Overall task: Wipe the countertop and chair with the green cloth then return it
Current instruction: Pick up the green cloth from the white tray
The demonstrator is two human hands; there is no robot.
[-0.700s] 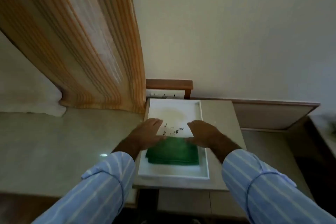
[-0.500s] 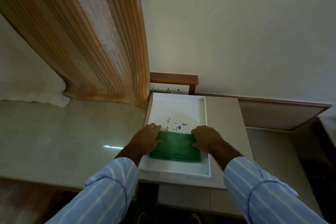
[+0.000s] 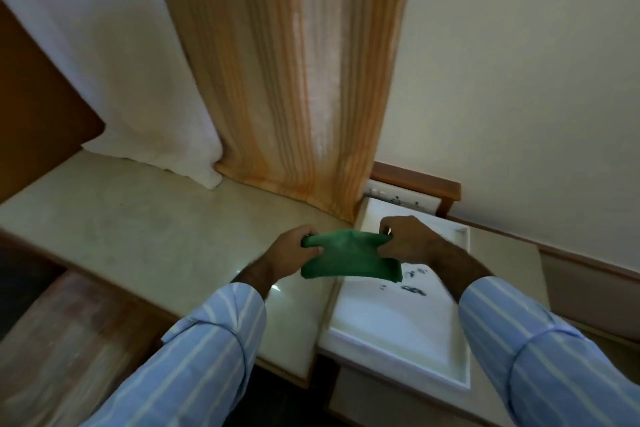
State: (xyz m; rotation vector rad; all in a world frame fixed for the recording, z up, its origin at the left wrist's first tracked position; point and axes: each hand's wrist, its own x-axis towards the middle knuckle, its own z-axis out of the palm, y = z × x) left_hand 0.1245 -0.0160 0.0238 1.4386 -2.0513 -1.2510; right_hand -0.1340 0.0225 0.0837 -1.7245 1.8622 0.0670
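The folded green cloth [image 3: 349, 256] hangs in the air between my hands, above the left rim of the white tray [image 3: 398, 329]. My left hand [image 3: 294, 251] grips its left upper corner and my right hand [image 3: 407, 239] pinches its right upper corner. The tray bottom shows small dark markings [image 3: 412, 282]. The beige stone countertop [image 3: 145, 232] stretches to the left of the tray. No chair is clearly in view.
An orange striped curtain [image 3: 287, 80] and a white curtain [image 3: 114, 55] hang down onto the countertop's back edge. A switch plate [image 3: 398, 198] with a wooden ledge sits behind the tray. A wooden surface [image 3: 65, 329] lies lower left.
Both hands have lifted the green cloth out of the tray and carried it left, over the tray's left rim. The camera has swung left, showing more countertop.
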